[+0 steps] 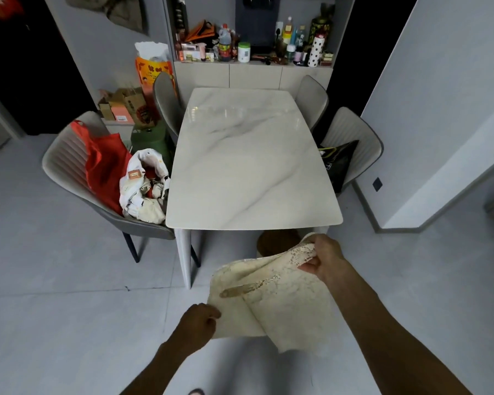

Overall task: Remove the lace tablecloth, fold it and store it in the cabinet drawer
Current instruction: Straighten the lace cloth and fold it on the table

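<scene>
- The lace tablecloth (271,297) is off the marble table (251,161) and hangs in the air in front of the table's near edge, folded into a small cream bundle with one flap drooping at the lower right.
- The left hand (197,323) is low, forearm reaching up from the bottom of the view, fingers pinched closed on the cloth's lower left edge.
- The right hand (324,256) is higher and farther forward, arm stretched diagonally from the lower right, fingers curled tight around the lacy upper corner.
- A grey chair (69,166) left of the table carries a red bag (103,163).
- The cabinet (254,74) stands behind the table, its shelf crowded with bottles.
</scene>
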